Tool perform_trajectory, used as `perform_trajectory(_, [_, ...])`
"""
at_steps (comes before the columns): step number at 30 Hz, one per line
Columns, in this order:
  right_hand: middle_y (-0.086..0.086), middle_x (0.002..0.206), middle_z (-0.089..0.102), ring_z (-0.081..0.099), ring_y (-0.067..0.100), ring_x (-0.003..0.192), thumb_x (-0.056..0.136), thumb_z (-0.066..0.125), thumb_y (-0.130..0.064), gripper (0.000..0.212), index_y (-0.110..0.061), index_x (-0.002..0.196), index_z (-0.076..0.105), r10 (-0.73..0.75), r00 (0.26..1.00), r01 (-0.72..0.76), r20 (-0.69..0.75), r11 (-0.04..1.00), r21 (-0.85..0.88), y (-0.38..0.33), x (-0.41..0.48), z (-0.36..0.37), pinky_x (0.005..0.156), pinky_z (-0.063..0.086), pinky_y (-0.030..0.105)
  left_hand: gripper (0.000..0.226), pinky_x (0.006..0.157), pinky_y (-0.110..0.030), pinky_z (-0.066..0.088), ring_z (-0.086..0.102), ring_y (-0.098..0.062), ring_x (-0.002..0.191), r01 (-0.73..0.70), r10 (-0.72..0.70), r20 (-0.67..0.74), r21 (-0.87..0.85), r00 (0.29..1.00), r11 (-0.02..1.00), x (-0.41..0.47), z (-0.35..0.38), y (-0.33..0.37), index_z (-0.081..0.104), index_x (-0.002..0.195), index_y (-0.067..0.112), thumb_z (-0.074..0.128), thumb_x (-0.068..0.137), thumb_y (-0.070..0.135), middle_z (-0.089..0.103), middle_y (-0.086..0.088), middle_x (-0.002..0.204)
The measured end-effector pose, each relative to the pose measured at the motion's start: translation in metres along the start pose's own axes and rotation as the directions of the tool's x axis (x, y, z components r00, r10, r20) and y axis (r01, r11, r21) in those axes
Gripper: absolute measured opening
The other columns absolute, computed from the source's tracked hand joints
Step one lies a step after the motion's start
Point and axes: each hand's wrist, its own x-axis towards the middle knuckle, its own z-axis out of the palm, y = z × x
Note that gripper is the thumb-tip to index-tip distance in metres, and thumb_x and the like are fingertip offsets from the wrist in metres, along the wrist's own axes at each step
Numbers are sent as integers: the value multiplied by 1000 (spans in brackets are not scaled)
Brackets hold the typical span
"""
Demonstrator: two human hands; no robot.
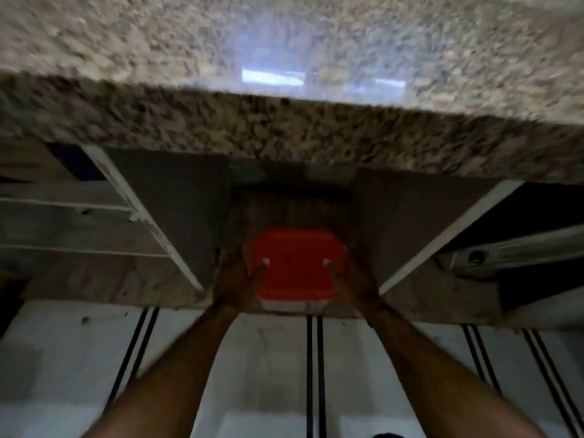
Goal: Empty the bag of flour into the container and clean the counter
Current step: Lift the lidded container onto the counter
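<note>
One container (294, 267), red lid over a pale base, sits in the recess under the granite tabletop (284, 131), at the front edge of a low shelf (110, 289). Whether it rests there cannot be told.
Two hands hold it: left hand (234, 279) on its left side, right hand (357, 279) on its right, thumbs on the lid, fingers wrapped round the sides.
Two doors stand open: left door (177, 200), right door (410, 216).
One tiled floor (252, 358).

No readable text anywhere; view perhaps too blurred.
</note>
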Motion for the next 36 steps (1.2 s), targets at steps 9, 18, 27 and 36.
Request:
perform_trajectory(9, [7,147,57,57,32,132,65,67,-86,106,-30,152,43,227,971,-233,73,969,85,157,131,92,111,47,50,118,110,-43,42,50,-38,136,396,-390,100,-40,915,918,97,101,-122,30,156,3,57,66,74,47,-21,154])
perform_trajectory(18, [5,141,60,62,32,124,51,81,-80,121,-26,151,39,340,934,-356,106,892,279,123,89,70,105,52,54,122,107,-46,48,58,-35,130,391,-369,164,-134,915,911,91,103,-168,41,152,10,66,55,80,56,-14,145])
perform_trajectory(27, [-1,125,69,68,22,111,68,87,-59,82,-23,136,59,435,901,-408,7,840,357,-31,-79,-44,99,55,39,73,95,-33,51,66,-31,116,395,-387,99,-84,917,915,-63,-36,16,55,139,10,68,87,60,68,-12,130])
perform_trajectory(36, [-11,111,66,70,16,100,75,75,-70,63,-33,121,51,407,912,-369,-48,867,334,-228,-247,-210,91,61,47,59,85,-30,40,61,-31,114,349,-348,-94,-15,933,937,-201,-214,222,51,134,13,64,93,53,61,-12,127])
